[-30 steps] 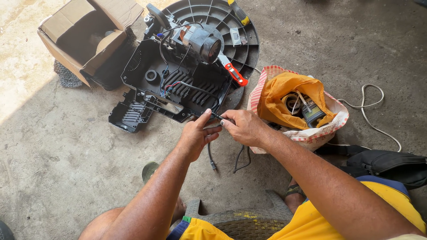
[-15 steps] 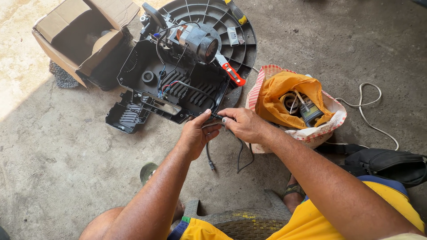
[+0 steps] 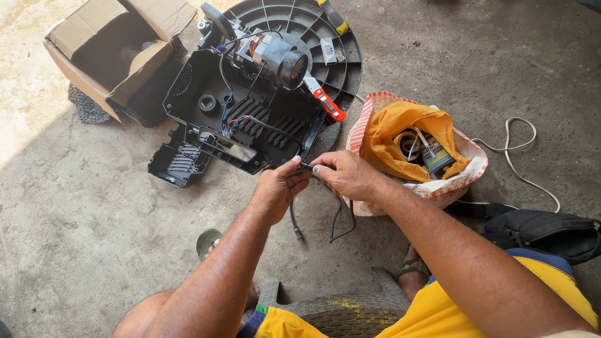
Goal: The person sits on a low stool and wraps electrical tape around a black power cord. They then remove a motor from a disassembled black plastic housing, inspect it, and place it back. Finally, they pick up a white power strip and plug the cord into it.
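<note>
My left hand (image 3: 279,189) and my right hand (image 3: 343,174) meet above the concrete floor, both pinching a thin black cable (image 3: 338,216) between thumb and fingers. The cable's loose ends hang down below my hands. It leads up to an opened black plastic appliance housing (image 3: 241,128) lying just beyond my hands. A grey electric motor (image 3: 278,57) with copper windings sits at the far end of the housing, on a round black ribbed plate (image 3: 325,31).
An open cardboard box (image 3: 109,53) lies at far left. An orange-handled tool (image 3: 328,103) rests by the motor. A bag with orange lining (image 3: 410,141) holds small parts at right. A white cord (image 3: 523,163) and a black pouch (image 3: 544,231) lie further right.
My hands have stayed together on the cable, shifting slightly. The housing and bag lie as before.
</note>
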